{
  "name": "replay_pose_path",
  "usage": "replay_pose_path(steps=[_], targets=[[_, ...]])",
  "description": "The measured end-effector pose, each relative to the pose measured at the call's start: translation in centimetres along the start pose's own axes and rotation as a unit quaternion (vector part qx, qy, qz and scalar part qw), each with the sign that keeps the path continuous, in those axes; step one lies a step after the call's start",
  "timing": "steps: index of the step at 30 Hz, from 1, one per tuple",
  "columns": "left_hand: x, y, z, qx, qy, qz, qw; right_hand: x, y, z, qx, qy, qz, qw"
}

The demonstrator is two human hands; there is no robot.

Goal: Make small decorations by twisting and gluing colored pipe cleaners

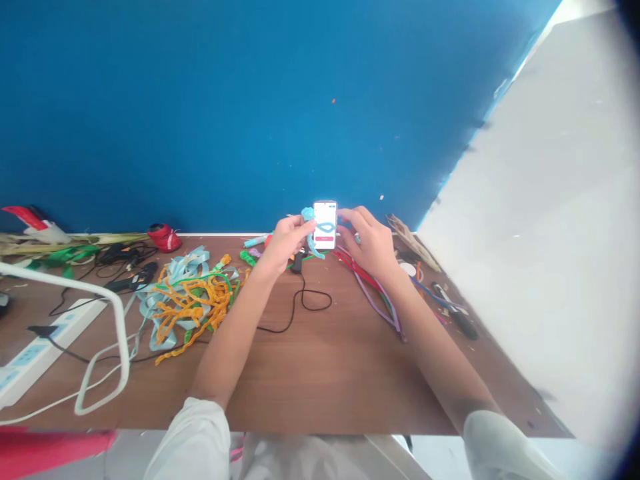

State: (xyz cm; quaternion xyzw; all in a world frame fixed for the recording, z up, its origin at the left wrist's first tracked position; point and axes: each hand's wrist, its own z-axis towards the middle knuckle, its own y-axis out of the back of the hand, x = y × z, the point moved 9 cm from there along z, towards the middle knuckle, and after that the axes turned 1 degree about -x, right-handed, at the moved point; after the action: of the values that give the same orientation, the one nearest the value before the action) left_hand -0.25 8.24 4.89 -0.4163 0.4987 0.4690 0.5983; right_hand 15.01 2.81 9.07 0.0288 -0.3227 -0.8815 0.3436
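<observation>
Pinched in my left hand (289, 241) is a light blue chenille stem (315, 251), with a curled clump at its top and a tail hanging down. Its fingers are closed at the left side of an upright phone (325, 208) with a lit screen. A blue loop shows across the screen; whether it belongs to the stem I cannot tell. My right hand (370, 241) is at the phone's right edge, fingers curved and apart, nothing clearly held. Red and purple chenille stems (373, 287) lie on the table beneath it.
Left on the brown table (320, 380) lies a pile of orange chenille pieces (200, 303) and pale blue ribbon (163, 337). A white power strip (50, 343), a white tube frame (123, 333) and black cables are farther left. Scissors (455, 310) lie right. A blue wall (225, 120) stands behind.
</observation>
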Motion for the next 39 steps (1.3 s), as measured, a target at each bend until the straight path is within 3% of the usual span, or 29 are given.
replay_pose_path(steps=[4, 7, 25, 32, 39], targets=[[0.8, -0.9, -0.1, 0.033, 0.036, 0.008, 0.999, 1.6, -1.3, -0.5, 0.040, 0.117, -0.088, 0.988], [1.2, -1.3, -0.3, 0.053, 0.053, 0.007, 0.997, 2.2, -1.4, -0.7, 0.033, 0.151, -0.136, 0.979], [0.6, -0.8, -0.1, 0.028, 0.013, 0.030, 0.999, 2.8, -0.4, -0.3, 0.007, 0.117, -0.090, 0.989], [0.9, -1.1, -0.2, 0.031, 0.032, 0.037, 0.998, 3.2, -1.3, -0.7, 0.037, 0.177, -0.141, 0.974], [1.0, -1.4, -0.4, 0.034, 0.057, 0.041, 0.997, 3.3, -1.3, -0.7, 0.028, 0.195, -0.155, 0.968]])
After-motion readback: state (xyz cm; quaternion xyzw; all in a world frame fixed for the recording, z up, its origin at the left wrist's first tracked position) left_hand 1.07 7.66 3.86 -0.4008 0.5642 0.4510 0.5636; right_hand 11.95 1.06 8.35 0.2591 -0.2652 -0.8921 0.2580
